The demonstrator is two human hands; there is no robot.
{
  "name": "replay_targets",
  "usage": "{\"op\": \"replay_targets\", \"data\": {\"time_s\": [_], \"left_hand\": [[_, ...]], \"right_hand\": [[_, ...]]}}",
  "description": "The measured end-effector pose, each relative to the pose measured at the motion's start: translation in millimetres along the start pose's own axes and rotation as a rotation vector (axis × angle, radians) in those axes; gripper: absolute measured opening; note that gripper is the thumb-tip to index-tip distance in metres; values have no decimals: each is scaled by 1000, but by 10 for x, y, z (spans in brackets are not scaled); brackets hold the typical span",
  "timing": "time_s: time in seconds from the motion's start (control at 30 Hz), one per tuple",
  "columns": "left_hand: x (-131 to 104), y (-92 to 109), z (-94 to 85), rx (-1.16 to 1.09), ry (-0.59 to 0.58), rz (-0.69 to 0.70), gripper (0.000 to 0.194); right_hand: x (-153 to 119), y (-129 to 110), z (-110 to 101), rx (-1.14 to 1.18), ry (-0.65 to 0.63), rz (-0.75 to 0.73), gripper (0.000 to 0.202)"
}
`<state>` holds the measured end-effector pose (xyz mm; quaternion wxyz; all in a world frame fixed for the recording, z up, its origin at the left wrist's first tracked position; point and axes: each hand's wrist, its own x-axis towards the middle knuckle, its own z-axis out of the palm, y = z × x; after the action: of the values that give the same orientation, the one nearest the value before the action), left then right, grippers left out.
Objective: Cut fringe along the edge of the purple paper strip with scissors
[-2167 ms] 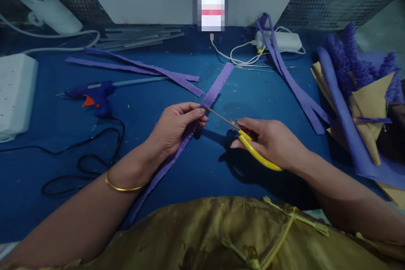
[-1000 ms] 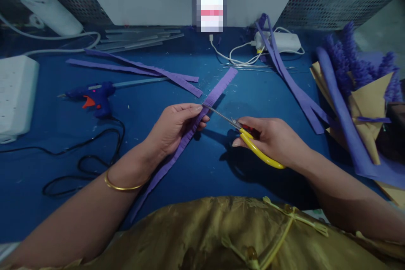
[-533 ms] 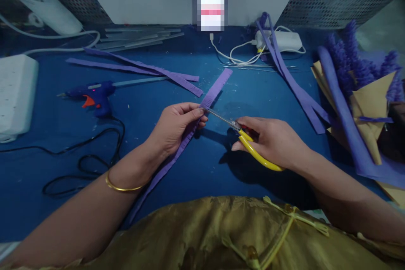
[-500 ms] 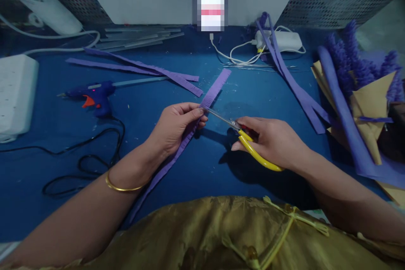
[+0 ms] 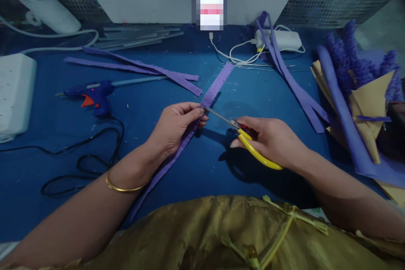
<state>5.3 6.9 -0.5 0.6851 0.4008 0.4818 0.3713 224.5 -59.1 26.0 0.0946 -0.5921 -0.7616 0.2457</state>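
A long purple strip (image 5: 218, 84) with fine cuts along one edge is pinched between the thumb and fingers of my left hand (image 5: 177, 126). One end points up and away over the table, and the other trails down past my wrist towards my clothing. My right hand (image 5: 272, 139) is closed round yellow-handled scissors (image 5: 259, 154). Their blades reach left to the strip, right beside my left fingertips; whether the tips are parted is too small to tell.
Purple strips (image 5: 104, 64) lie back left above a blue glue gun (image 5: 103, 93) with a black cord. Further strips (image 5: 291, 80), thin wires and a white cable (image 5: 221, 54) are at the back right. Purple flowers and brown paper (image 5: 370, 93) stand at the right; a white power strip (image 5: 15, 93) is left.
The upper end of the held strip now reaches slightly further up and right. Both hands have hardly moved, and the whole view has shifted slightly.
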Motion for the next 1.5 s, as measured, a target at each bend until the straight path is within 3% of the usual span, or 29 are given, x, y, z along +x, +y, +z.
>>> {"op": "replay_targets", "data": {"time_s": [0.47, 1.13, 1.5], "left_hand": [[13, -6, -5, 9, -36, -10, 17], [4, 39, -25, 5, -99, -83, 22], [-20, 80, -21, -33, -75, -99, 22]], "right_hand": [[4, 21, 53, -47, 57, -14, 42], [1, 3, -28, 67, -37, 14, 42], [3, 17, -48, 96, -30, 50, 42]]}}
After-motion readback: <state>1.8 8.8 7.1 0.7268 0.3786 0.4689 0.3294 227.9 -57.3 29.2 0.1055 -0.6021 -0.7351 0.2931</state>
